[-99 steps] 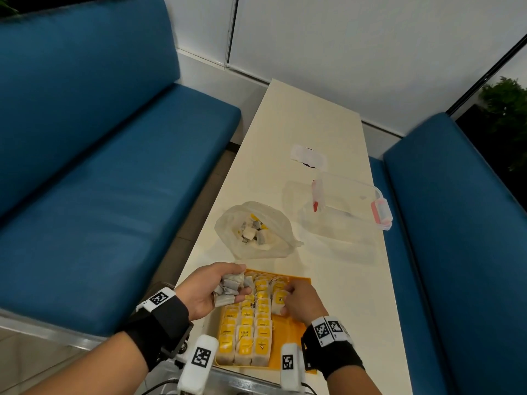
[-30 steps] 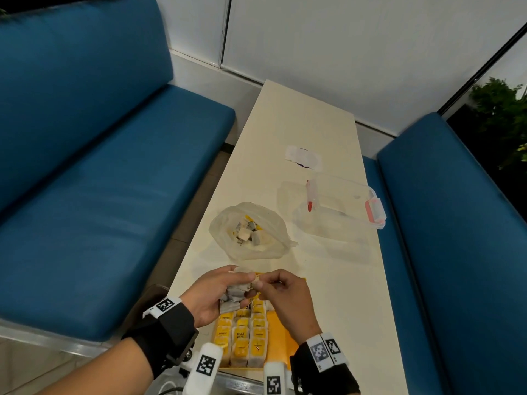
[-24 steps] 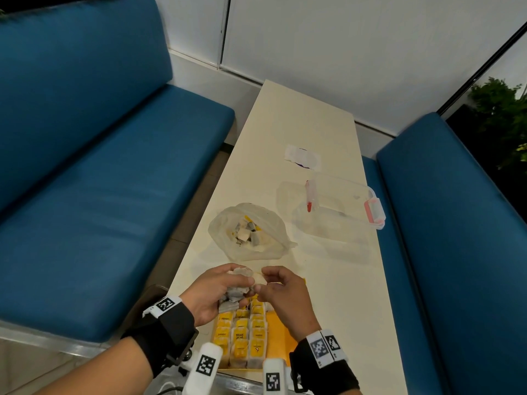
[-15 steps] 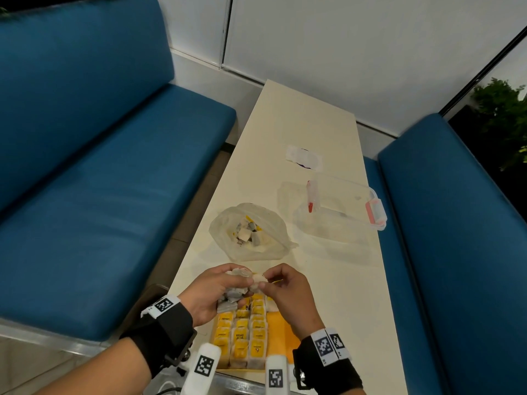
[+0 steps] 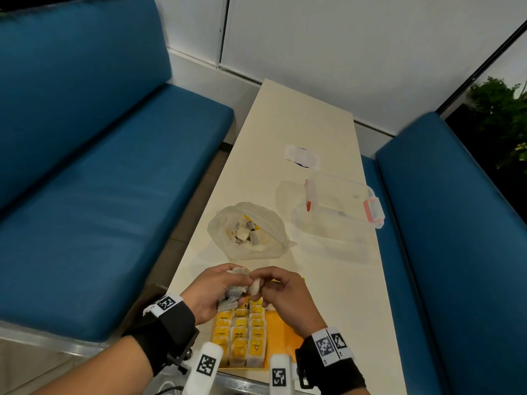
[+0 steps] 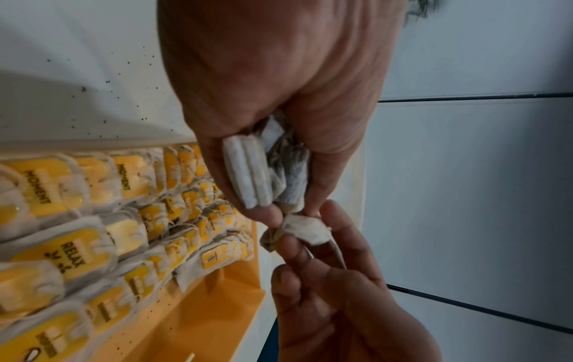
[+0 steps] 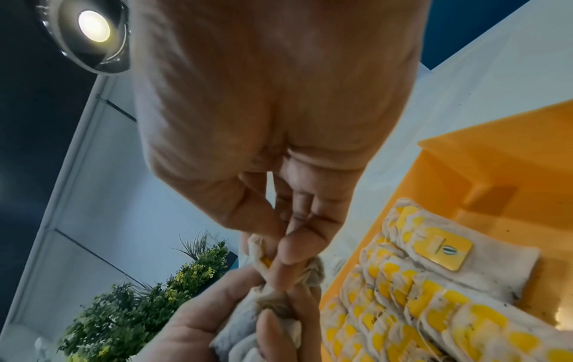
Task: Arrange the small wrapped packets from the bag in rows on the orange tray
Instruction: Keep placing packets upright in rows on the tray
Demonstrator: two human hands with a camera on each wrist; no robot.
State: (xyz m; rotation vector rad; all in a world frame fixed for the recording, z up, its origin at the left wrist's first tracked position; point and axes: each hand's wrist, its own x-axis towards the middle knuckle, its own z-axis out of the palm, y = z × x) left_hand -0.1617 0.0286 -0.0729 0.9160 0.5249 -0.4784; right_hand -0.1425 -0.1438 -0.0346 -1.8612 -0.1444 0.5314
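Left hand point(image 5: 212, 292) grips a bunch of packets point(image 6: 263, 176) above the orange tray's point(image 5: 282, 334) far end. Right hand point(image 5: 281, 292) pinches one crumpled packet point(image 6: 302, 231) (long axis unclear) beside the bunch. Tray rows point(image 5: 241, 337) run lengthwise, labels up. Bag point(image 5: 248, 232) lies beyond the tray.

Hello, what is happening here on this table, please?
A person is laying small wrapped packets in rows on an orange tray. The left hand holds a bunch of packets; the right hand pinches one packet from it, above the tray. Three rows are filled, and more packets remain in the plastic bag.
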